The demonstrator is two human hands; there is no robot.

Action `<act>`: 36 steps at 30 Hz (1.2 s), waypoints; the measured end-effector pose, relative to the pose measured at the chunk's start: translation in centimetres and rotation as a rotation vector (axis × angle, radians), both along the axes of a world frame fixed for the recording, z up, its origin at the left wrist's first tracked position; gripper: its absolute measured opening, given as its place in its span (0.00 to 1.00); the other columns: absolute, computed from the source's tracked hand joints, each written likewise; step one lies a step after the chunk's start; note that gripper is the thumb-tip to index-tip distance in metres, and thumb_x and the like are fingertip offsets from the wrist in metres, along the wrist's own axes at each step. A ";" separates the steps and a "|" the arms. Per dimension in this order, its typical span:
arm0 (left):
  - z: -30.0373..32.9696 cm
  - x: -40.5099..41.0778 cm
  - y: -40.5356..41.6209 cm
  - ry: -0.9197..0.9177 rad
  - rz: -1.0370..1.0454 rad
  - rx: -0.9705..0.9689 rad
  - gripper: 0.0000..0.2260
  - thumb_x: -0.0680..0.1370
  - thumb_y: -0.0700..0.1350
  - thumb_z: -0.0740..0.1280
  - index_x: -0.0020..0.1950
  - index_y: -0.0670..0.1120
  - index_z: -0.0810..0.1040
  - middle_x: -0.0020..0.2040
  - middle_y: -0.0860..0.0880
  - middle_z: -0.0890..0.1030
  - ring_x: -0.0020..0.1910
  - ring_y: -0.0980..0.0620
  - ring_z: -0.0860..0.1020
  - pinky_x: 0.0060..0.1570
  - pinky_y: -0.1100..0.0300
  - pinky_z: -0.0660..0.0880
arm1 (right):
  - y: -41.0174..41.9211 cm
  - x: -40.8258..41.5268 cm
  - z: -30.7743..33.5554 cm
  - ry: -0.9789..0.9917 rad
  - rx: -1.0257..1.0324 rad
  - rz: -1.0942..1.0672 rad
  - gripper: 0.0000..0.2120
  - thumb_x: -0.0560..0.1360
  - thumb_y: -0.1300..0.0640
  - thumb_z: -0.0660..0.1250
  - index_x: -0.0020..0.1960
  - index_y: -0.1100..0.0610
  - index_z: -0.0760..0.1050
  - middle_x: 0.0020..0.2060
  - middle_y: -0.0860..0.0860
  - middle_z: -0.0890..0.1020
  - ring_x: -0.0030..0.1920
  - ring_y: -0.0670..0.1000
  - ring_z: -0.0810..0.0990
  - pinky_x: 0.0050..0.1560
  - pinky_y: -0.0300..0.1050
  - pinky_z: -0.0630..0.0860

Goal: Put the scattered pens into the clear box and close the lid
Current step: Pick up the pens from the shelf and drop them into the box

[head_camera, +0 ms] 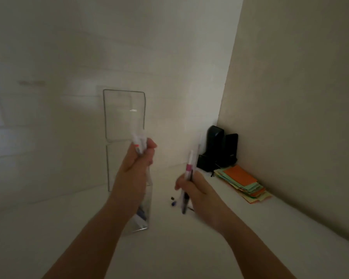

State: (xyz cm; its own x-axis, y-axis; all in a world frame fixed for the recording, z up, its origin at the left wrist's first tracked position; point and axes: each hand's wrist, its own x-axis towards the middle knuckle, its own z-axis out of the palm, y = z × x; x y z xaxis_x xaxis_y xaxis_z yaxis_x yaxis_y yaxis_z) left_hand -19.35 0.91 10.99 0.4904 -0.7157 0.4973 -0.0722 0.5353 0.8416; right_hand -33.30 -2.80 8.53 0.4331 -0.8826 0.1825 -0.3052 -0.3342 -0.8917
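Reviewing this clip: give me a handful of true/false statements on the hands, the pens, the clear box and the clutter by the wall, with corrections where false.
1. The left hand grips a bunch of pens. True.
2. The right hand is empty. False: it holds a few pens, one with a pink band.
3. The clear box has its lid shut. False: the lid stands open, upright behind the box.
4. Some pens already lie inside the box. True.
5. A stack of coloured paper notes lies by the right wall, next to a black object. True.
6. The white table has no loose bits left. False: small dark pieces lie between the hands.
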 end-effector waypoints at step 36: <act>-4.7 7.0 1.8 -1.296 0.434 0.211 0.18 0.78 0.49 0.49 0.45 0.48 0.78 0.42 0.50 0.83 0.48 0.53 0.75 0.64 0.59 0.57 | -2.8 -2.4 -5.6 0.414 -0.426 -0.189 0.09 0.75 0.55 0.64 0.54 0.51 0.78 0.46 0.44 0.73 0.51 0.42 0.72 0.57 0.35 0.67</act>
State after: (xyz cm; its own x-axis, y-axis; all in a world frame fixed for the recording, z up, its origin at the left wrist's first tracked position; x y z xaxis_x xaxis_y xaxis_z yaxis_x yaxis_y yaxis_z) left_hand -12.38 2.72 6.31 -0.0338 -0.7441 0.6672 -0.9841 0.1411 0.1075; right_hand -35.72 -5.63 2.95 0.3869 -0.8374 0.3860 -0.6856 -0.5412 -0.4868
